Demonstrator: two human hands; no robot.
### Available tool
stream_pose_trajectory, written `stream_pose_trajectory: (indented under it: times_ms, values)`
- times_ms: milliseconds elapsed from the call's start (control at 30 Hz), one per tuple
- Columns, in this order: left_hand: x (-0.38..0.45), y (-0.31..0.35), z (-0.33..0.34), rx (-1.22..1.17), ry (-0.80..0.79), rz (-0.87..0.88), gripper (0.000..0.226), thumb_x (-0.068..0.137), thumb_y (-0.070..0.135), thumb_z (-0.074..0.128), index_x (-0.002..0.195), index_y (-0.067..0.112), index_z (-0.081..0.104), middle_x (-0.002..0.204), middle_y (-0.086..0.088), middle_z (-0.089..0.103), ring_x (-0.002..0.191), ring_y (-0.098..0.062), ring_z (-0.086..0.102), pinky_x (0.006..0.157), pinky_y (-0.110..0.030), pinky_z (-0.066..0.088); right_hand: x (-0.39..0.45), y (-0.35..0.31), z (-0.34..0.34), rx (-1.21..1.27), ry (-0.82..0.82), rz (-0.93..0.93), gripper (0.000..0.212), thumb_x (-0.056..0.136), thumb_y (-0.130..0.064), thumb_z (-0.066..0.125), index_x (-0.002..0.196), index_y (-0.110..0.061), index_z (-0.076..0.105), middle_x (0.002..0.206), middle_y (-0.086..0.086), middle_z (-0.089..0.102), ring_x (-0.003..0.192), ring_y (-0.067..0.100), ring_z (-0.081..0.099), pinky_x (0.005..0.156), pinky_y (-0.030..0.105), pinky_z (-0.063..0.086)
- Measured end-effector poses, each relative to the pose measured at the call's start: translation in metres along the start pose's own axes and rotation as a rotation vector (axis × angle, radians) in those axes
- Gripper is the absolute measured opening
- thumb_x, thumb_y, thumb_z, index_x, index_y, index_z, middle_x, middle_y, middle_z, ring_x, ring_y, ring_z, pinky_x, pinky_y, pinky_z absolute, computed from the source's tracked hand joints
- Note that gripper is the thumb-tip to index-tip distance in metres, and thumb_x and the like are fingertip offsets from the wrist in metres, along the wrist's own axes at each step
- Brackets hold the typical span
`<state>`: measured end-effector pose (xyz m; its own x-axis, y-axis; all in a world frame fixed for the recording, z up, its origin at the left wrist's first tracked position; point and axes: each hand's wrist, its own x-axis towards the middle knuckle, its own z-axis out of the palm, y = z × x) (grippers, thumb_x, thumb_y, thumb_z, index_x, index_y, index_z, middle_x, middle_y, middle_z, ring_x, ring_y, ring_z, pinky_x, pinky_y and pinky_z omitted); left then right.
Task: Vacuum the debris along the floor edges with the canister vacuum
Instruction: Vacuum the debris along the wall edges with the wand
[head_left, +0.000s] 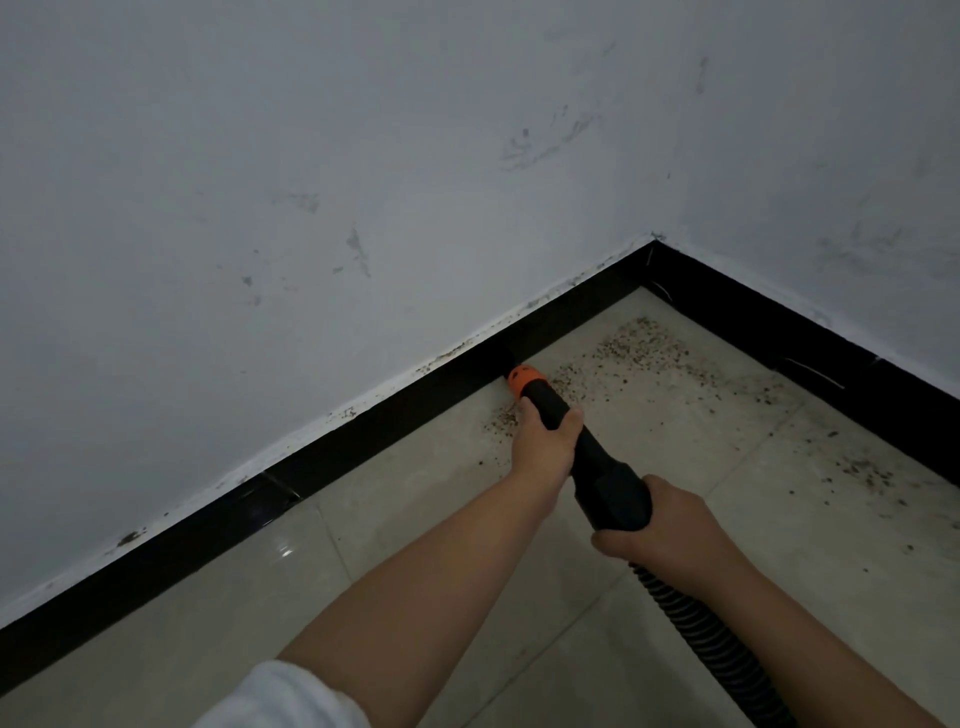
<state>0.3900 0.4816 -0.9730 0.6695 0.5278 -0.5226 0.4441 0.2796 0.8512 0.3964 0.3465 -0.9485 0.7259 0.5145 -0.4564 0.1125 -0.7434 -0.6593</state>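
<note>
A black vacuum wand (608, 473) with an orange collar (524, 379) points at the foot of the black skirting board (363, 431). Its dark nozzle tip is hard to tell apart from the skirting. My left hand (545, 441) grips the wand just behind the orange collar. My right hand (660, 525) grips the thick rear end, where the ribbed black hose (706, 634) runs off toward the bottom of the frame. Brown crumb-like debris (634, 348) lies thick on the beige tiles to the right of the nozzle, toward the corner. A small patch of debris (501, 415) sits left of the nozzle.
Two scuffed white walls (363, 156) meet in a corner (655, 244) at the upper right. Black skirting also runs along the right wall (831, 358). More scattered specks (862, 473) lie on the tiles at the right. The canister is not in view.
</note>
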Motion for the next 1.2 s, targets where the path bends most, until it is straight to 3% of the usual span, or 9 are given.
stream_pose_trajectory:
  times_ms: [167, 333, 533, 633, 800, 867, 967, 1067, 1200]
  values:
    - [0.004, 0.004, 0.014, -0.037, -0.052, -0.024, 0.068, 0.093, 0.027, 0.054, 0.149, 0.019, 0.016, 0.146, -0.007, 0.037, 0.126, -0.028, 0.044, 0.105, -0.042, 0.041, 0.014, 0.008, -0.008, -0.001, 0.025, 0.048, 0.032, 0.071, -0.025, 0.076, 0.080, -0.018, 0.045, 0.081, 0.000, 0.055, 0.066, 0.010, 0.053, 0.049, 0.021, 0.039]
    - [0.007, 0.013, 0.027, -0.058, -0.140, -0.046, 0.060, 0.093, 0.016, 0.054, 0.145, 0.020, 0.024, 0.144, -0.007, 0.039, 0.128, -0.030, 0.042, 0.105, -0.044, 0.039, 0.023, 0.014, -0.020, 0.006, 0.094, 0.070, 0.037, 0.071, -0.023, 0.076, 0.094, -0.011, 0.050, 0.081, 0.004, 0.057, 0.067, 0.016, 0.056, 0.049, 0.025, 0.038]
    - [0.020, 0.023, 0.038, -0.001, -0.144, -0.095, 0.057, 0.091, 0.017, 0.057, 0.141, 0.017, 0.029, 0.138, -0.010, 0.043, 0.121, -0.031, 0.047, 0.101, -0.044, 0.043, 0.033, 0.016, -0.026, 0.086, 0.068, 0.056, 0.029, 0.070, -0.020, 0.075, 0.078, -0.016, 0.048, 0.080, 0.009, 0.059, 0.065, 0.020, 0.055, 0.053, 0.027, 0.042]
    - [0.016, 0.025, 0.029, -0.021, -0.055, -0.093, 0.062, 0.089, 0.017, 0.059, 0.141, 0.017, 0.026, 0.134, -0.012, 0.045, 0.115, -0.030, 0.051, 0.091, -0.037, 0.049, 0.025, 0.013, -0.028, 0.055, 0.005, 0.036, 0.027, 0.071, -0.020, 0.076, 0.077, -0.016, 0.049, 0.076, 0.004, 0.056, 0.064, 0.016, 0.053, 0.056, 0.028, 0.042]
    - [-0.033, 0.007, 0.004, -0.119, 0.243, -0.043, 0.060, 0.094, 0.019, 0.049, 0.145, 0.020, 0.019, 0.130, -0.013, 0.047, 0.109, -0.027, 0.052, 0.089, -0.033, 0.045, -0.001, -0.002, -0.013, -0.005, -0.196, -0.039, 0.030, 0.068, -0.022, 0.076, 0.083, -0.014, 0.052, 0.085, 0.007, 0.060, 0.068, 0.018, 0.057, 0.063, 0.035, 0.051]
    - [-0.054, -0.008, -0.008, -0.152, 0.335, -0.044, 0.062, 0.095, 0.020, 0.045, 0.148, 0.022, 0.012, 0.132, -0.012, 0.045, 0.105, -0.024, 0.050, 0.088, -0.031, 0.043, -0.015, -0.007, -0.001, -0.065, -0.273, -0.082, 0.030, 0.068, -0.023, 0.076, 0.079, -0.017, 0.048, 0.082, 0.001, 0.056, 0.066, 0.012, 0.054, 0.058, 0.027, 0.047]
    - [-0.083, -0.028, -0.029, -0.117, 0.390, -0.054, 0.061, 0.097, 0.020, 0.042, 0.149, 0.020, 0.009, 0.133, -0.009, 0.043, 0.099, -0.017, 0.044, 0.087, -0.026, 0.039, -0.035, -0.009, 0.016, -0.119, -0.357, -0.147, 0.033, 0.068, -0.024, 0.077, 0.076, -0.021, 0.045, 0.077, -0.006, 0.051, 0.063, 0.004, 0.048, 0.049, 0.015, 0.037]
    - [-0.105, -0.044, -0.049, -0.112, 0.437, -0.083, 0.061, 0.097, 0.019, 0.041, 0.149, 0.017, 0.009, 0.131, -0.010, 0.045, 0.102, -0.018, 0.047, 0.089, -0.028, 0.040, -0.050, -0.012, 0.031, -0.164, -0.448, -0.213, 0.035, 0.068, -0.025, 0.077, 0.074, -0.021, 0.042, 0.076, -0.007, 0.049, 0.061, 0.003, 0.046, 0.049, 0.015, 0.036]
    - [-0.118, -0.049, -0.064, -0.104, 0.489, -0.107, 0.056, 0.098, 0.019, 0.040, 0.148, 0.016, 0.013, 0.113, -0.006, 0.046, 0.096, -0.018, 0.047, 0.084, -0.028, 0.040, -0.057, -0.020, 0.044, -0.169, -0.497, -0.252, 0.035, 0.068, -0.024, 0.076, 0.073, -0.021, 0.042, 0.076, -0.007, 0.049, 0.061, 0.004, 0.047, 0.051, 0.017, 0.038]
